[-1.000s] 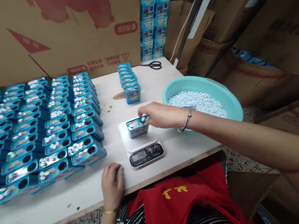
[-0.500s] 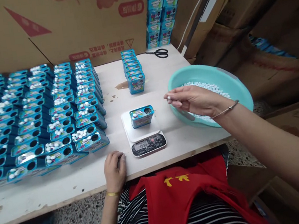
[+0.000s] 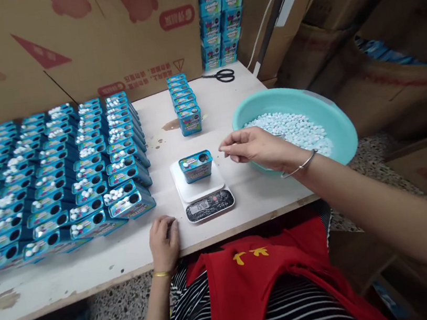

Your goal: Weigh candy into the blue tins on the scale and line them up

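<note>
My right hand (image 3: 253, 148) hovers between the scale and the basin, thumb and fingertips pinched together. Whatever the pinch holds, if anything, is too small to make out. On the white kitchen scale (image 3: 218, 184) stands a blue candy tin (image 3: 197, 168), its round top opening showing; digits are lit on the scale's display (image 3: 199, 207). White candies (image 3: 292, 126) lie in the turquoise basin (image 3: 341, 121), just behind my right hand. My left hand (image 3: 165, 243) rests at the table's front edge, left of the scale, with its fingers curled and nothing seen in them.
Rows of blue tins (image 3: 91, 166), many with white candies on top, fill the table's left. A short row of tins (image 3: 190, 121) stands behind the scale. Scissors (image 3: 224, 75) lie near stacked tins (image 3: 211, 28). A large cardboard box (image 3: 109, 42) borders the back.
My right hand has moved left, away from the basin and closer to the tin. The white candy seen in its fingers earlier no longer shows. The scale's digits differ. My left hand stays put.
</note>
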A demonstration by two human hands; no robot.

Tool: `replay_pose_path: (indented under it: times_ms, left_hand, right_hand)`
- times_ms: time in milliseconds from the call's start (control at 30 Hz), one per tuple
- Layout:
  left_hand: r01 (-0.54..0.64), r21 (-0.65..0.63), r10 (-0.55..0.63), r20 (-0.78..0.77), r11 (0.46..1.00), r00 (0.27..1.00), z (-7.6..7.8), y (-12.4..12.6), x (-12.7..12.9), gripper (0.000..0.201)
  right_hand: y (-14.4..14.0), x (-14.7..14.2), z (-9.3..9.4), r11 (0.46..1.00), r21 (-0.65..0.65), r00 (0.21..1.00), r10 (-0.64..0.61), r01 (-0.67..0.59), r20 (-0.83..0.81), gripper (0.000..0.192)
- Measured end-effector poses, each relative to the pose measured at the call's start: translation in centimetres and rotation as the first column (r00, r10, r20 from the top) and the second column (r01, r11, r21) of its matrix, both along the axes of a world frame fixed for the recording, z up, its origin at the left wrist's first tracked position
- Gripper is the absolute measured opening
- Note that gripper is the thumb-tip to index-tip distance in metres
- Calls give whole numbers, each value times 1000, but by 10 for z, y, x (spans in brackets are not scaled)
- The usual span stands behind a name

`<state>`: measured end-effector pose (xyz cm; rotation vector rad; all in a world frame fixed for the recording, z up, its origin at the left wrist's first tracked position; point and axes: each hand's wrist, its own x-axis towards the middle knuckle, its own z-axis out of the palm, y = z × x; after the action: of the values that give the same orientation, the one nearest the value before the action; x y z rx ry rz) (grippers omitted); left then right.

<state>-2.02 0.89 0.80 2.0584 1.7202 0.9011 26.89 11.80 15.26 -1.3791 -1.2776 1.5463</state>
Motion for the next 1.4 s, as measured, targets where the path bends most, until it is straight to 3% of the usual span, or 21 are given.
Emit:
replay_pose_path:
  times_ms: [67,133,233,333,533,667,767,867,1000,1100,1167,1233,1300,1400]
  left_hand:
    - [-8,50,7,7,999,1000,4,3,4,13]
    - [-1,156,4,-17,988,1000,15,11,11,26]
    - [77,326,-39,-122,942,992,39,35,26,50]
    - [163,388,-73,-236,907,969,63,60,41,57]
    - [290,310,-134,-439,905,888,81,86,70,49]
    - [304,188,-169,-517,934,839,92,104,82,52]
    - [356,17,-298,-512,934,806,105,136,86,40]
    - [386,10,-335,-474,923,814,113,183,92,36]
    - [365,34,-302,-489,930,818,104,246,107,34]
    - [327,48,-260,-505,944,823,90,273,121,33]
    - [286,67,-214,-511,956,833,85,273,125,37]
    - [245,83,-168,-515,966,840,85,256,122,44]
    - [230,121,-141,-499,966,855,91,225,108,47]
    - [220,262,-99,-407,939,908,107,157,65,41]
  right_hand:
    - [4,-8,2,998,35,999,46,-45,-11,13]
    - [4,-13,1,997,43,998,59,-57,-32,17]
    - [-2,-11,-2,999,18,998,33,-32,-60,25]
    - [-18,-5,-8,1000,-31,997,0,-2,-75,32]
    - [-60,5,-42,983,-184,996,10,-25,-84,41]
    - [-83,6,-74,952,-307,981,-67,8,-184,44]
    - [-96,9,-96,916,-398,946,-162,39,-280,44]
    - [-104,11,-111,902,-419,910,-252,98,-330,44]
    - [-108,11,-120,918,-369,876,-294,147,-383,41]
    - [-109,10,-122,923,-353,858,-300,152,-416,40]
    - [-111,11,-124,926,-350,856,-292,142,-427,39]
    - [-115,13,-128,925,-353,860,-289,138,-421,37]
    - [-118,15,-131,919,-369,866,-292,136,-407,34]
    - [-121,16,-135,903,-411,872,-295,122,-390,31]
